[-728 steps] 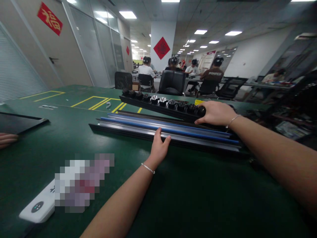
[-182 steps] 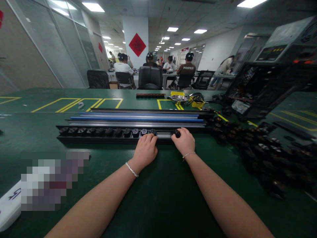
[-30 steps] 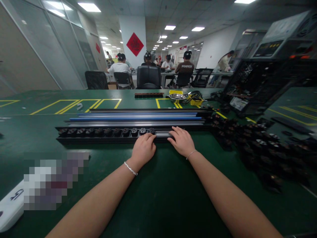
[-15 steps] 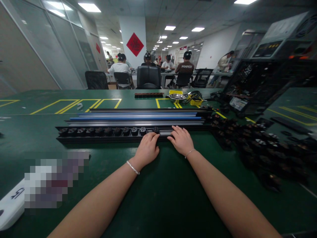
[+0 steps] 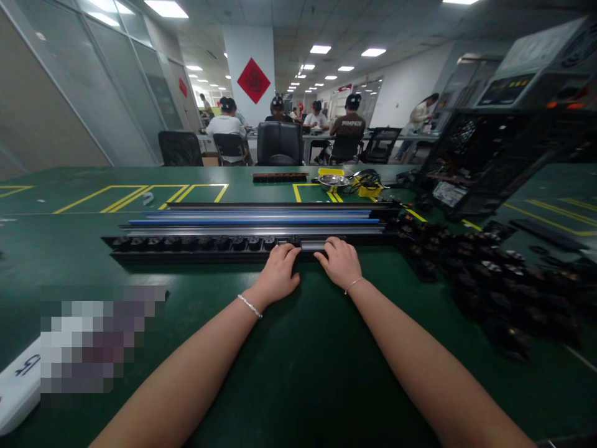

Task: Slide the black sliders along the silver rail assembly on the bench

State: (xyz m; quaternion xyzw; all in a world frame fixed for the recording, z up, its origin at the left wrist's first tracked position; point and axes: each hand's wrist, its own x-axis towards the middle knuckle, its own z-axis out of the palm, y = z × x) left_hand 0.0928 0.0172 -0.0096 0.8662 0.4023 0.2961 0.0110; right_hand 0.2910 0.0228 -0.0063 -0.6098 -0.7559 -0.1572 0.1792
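Observation:
A long black rail with a channel lies crosswise on the green table. Several round black pieces sit in a row along its left part. My left hand is at the rail, its fingertips closed on one black round piece set apart from the row. To the right, my right hand grips the rail, with fingers over the far side and the thumb at the near edge. A bare silvery stretch of channel shows between the hands. The fingers partly hide the piece being held.
Behind lie more rails, including a blue strip. A heap of black parts spreads at right, near an open computer case. A metal bowl and cables stand farther back. A white object, partly pixelated, lies left.
The rail's near edge has shifted slightly away from me, and the rail appears a little tilted. Both hands have moved only slightly and stay at the same places along it.

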